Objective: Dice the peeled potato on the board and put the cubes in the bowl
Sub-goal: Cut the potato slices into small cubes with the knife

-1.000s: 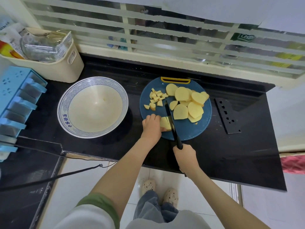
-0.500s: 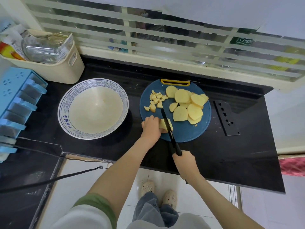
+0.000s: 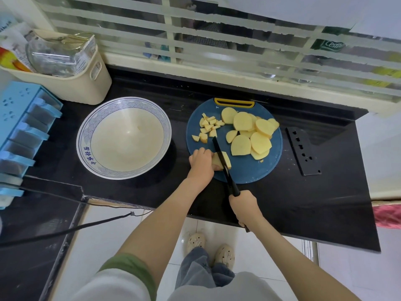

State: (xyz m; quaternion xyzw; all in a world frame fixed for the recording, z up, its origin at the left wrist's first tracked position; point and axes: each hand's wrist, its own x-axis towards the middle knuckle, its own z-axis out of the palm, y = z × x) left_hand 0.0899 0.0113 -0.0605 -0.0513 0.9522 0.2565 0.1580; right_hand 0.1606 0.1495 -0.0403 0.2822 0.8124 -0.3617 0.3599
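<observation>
A round blue cutting board [image 3: 249,172] with a yellow handle lies on the black counter. Several thick potato slices [image 3: 249,135] are piled on its right half, and several small cubes [image 3: 208,127] lie at its upper left. My left hand [image 3: 200,162] holds a potato piece [image 3: 225,158] at the board's near left edge. My right hand [image 3: 245,205] grips the handle of a black knife [image 3: 221,158], whose blade lies across that piece. The white bowl [image 3: 86,135] with a blue patterned rim stands left of the board, with nothing in it.
A cream basket [image 3: 86,83] of packets stands at the back left. A blue rack [image 3: 19,127] is at the far left. A black perforated strip [image 3: 302,153] lies right of the board. The counter's front edge runs under my right wrist.
The knife blade has shifted left across the held potato piece, closer to my left fingers. My left hand keeps its hold.
</observation>
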